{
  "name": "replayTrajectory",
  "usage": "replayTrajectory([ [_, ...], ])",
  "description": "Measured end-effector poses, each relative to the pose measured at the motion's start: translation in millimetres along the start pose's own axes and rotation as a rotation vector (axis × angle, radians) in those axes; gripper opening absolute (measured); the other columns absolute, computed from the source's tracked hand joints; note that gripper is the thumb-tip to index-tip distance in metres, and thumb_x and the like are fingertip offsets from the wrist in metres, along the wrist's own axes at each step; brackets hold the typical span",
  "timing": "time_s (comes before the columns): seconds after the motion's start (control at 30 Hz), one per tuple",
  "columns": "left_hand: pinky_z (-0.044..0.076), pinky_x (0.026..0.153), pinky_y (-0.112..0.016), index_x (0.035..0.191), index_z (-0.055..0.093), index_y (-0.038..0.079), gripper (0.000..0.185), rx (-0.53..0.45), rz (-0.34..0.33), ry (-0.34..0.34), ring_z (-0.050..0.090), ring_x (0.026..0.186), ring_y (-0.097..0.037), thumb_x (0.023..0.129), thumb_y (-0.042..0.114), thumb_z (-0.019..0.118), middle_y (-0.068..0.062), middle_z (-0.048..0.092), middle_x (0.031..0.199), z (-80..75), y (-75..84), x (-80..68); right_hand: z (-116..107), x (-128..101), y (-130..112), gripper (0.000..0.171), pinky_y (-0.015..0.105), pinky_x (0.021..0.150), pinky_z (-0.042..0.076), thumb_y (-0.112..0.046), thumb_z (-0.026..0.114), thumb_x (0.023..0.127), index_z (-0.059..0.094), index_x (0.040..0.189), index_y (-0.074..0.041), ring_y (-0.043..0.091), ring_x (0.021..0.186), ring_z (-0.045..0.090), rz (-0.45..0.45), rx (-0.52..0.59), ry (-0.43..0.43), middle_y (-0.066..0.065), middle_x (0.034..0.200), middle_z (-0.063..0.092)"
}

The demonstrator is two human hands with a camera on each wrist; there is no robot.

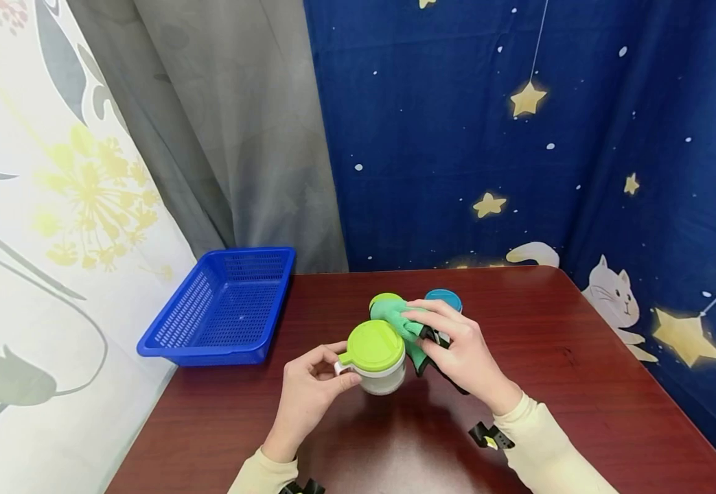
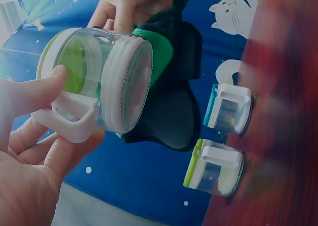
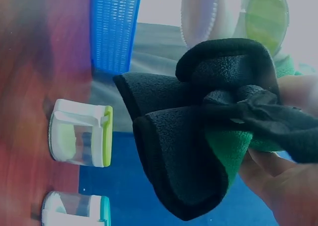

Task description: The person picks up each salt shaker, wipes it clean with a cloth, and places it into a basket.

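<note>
Your blue basket (image 1: pixel 222 312), contents not discernible, overhangs the table's (image 1: pixel 580 384) left edge. Mid-table, your left hand (image 1: pixel 308 398) pinches the green-lidded jar (image 1: pixel 375 357) by its handle; your right hand (image 1: pixel 463 346) grips the cloth (image 1: pixel 407 326) beside it. Two jars (image 2: pixel 218 166) stand behind.

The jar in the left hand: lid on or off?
On. The green lid sits flush across the top of the clear jar, which the left hand holds by its white handle off the table.

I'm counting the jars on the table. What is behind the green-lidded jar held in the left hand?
Two more jars stand behind it: a green-lidded one and a blue-lidded one. In the head view the right hand and its cloth cover most of both.
</note>
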State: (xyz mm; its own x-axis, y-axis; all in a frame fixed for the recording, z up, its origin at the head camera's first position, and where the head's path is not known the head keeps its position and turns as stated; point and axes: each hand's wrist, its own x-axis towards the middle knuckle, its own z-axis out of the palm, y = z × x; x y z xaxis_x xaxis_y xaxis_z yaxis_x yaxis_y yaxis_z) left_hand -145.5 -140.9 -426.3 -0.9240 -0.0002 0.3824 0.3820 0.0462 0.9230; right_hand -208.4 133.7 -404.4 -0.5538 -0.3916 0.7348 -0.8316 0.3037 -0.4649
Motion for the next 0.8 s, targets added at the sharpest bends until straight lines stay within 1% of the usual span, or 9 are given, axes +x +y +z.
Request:
replayTrajectory([
  [0.17,0.060,0.072,-0.036,0.081,0.064,0.005,0.032,-0.019,0.022,0.009,0.073,0.089,-0.028,0.067,0.003,0.092,-0.009,0.072,0.116,-0.8,0.8,0.1,3.2,-5.3,4.1,0.054,0.023,0.089,0.052,0.005,0.071,0.083,0.070,0.127,-0.026,0.018,0.123,0.056,-0.003,-0.044,-0.021,0.000,0.134,0.061],
  [0.3,0.060,0.071,-0.036,0.082,0.064,0.004,0.031,-0.029,0.021,0.020,0.073,0.086,-0.028,0.067,0.001,0.092,-0.010,0.072,0.116,-2.9,2.7,0.9,7.1,-13.4,9.5,0.054,0.023,0.089,0.051,0.003,0.071,0.081,0.070,0.126,-0.027,0.015,0.120,0.058,0.021,-0.103,-0.061,-0.002,0.131,0.062],
  [0.43,0.060,0.071,-0.035,0.083,0.065,0.004,0.031,-0.022,0.023,0.026,0.074,0.086,-0.028,0.068,0.002,0.092,-0.011,0.071,0.117,-3.9,3.3,1.3,11.2,-19.0,14.2,0.053,0.027,0.089,0.053,0.001,0.073,0.081,0.070,0.125,-0.028,0.014,0.120,0.058,0.050,-0.138,-0.089,-0.004,0.131,0.062],
  [0.53,0.060,0.071,-0.034,0.083,0.065,0.004,0.030,-0.019,0.019,0.022,0.074,0.086,-0.027,0.068,0.003,0.092,-0.011,0.071,0.117,-3.9,2.9,1.3,12.9,-21.1,15.2,0.053,0.031,0.091,0.053,0.001,0.073,0.081,0.070,0.125,-0.029,0.013,0.122,0.057,0.071,-0.133,-0.095,-0.005,0.131,0.061],
  [0.6,0.060,0.071,-0.035,0.083,0.065,0.005,0.030,-0.016,0.010,0.017,0.074,0.085,-0.028,0.068,0.004,0.092,-0.011,0.071,0.117,-4.2,2.7,1.0,13.4,-21.9,14.8,0.054,0.031,0.092,0.053,0.001,0.074,0.082,0.069,0.125,-0.030,0.012,0.123,0.056,0.087,-0.115,-0.094,-0.007,0.130,0.061],
  [0.8,0.060,0.072,-0.035,0.081,0.064,0.005,0.031,-0.020,-0.016,0.000,0.073,0.087,-0.029,0.069,0.006,0.092,-0.009,0.071,0.117,-4.6,2.8,0.9,13.2,-24.0,15.9,0.056,0.028,0.096,0.050,0.001,0.074,0.083,0.067,0.124,-0.035,0.010,0.126,0.053,0.141,-0.042,-0.092,-0.009,0.129,0.062],
])
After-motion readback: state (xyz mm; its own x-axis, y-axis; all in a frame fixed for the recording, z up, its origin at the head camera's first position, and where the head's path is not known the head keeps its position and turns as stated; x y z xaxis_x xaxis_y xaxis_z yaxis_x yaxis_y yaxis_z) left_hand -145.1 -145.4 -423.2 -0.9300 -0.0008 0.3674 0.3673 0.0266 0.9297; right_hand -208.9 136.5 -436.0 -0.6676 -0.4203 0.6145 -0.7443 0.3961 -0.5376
